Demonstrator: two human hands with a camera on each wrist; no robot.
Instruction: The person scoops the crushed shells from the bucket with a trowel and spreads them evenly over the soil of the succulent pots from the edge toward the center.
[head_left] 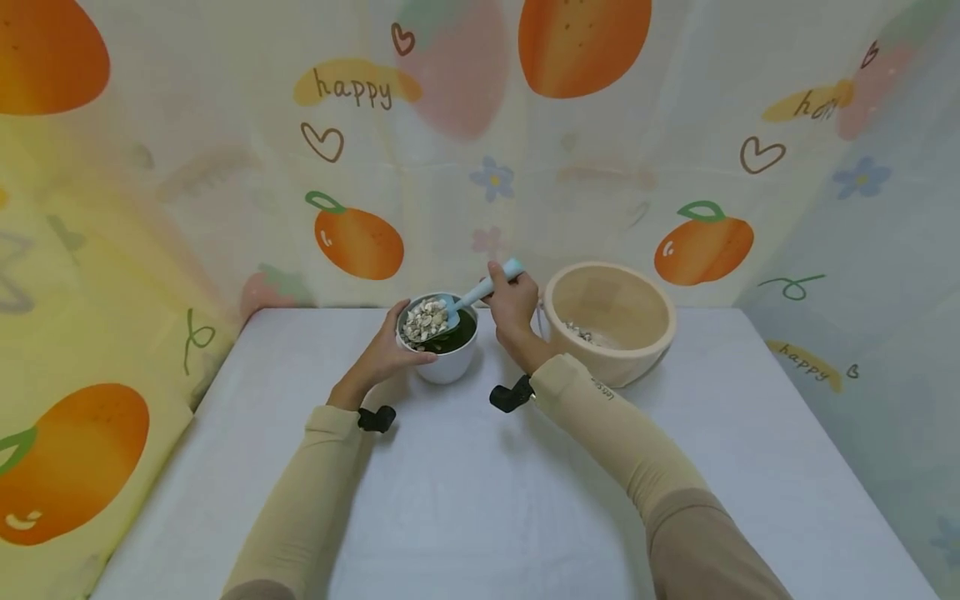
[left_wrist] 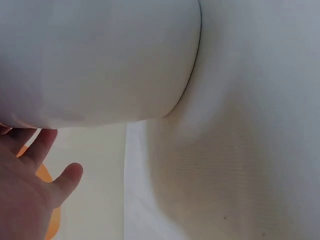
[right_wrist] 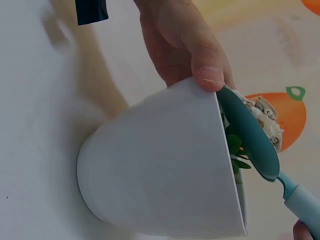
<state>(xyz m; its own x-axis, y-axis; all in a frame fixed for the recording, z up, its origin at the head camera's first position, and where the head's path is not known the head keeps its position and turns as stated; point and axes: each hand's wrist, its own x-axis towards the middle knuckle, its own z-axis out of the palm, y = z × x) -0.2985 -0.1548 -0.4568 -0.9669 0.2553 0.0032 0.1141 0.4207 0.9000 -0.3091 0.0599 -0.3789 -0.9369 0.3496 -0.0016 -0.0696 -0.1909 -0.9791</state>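
Observation:
A white flower pot (head_left: pixel 445 367) stands on the table, with green leaves (right_wrist: pixel 234 144) just inside its rim. My left hand (head_left: pixel 392 346) grips the pot from the left, its thumb at the near rim. In my right hand (head_left: pixel 513 307) is the handle of a light-blue garden trowel (head_left: pixel 480 292). Its teal blade (right_wrist: pixel 252 137) lies tilted across the mouth of the pot, heaped with small pale shells (head_left: pixel 426 320). The left wrist view shows the left fingers (left_wrist: pixel 42 146) against the pot's side.
Right of the pot, close by my right forearm, is a large beige round planter (head_left: pixel 611 367) with a few shells (head_left: pixel 579 333) at its bottom. A white cloth covers the table (head_left: pixel 442 500). Behind it hangs a fruit-patterned curtain (head_left: pixel 450 208).

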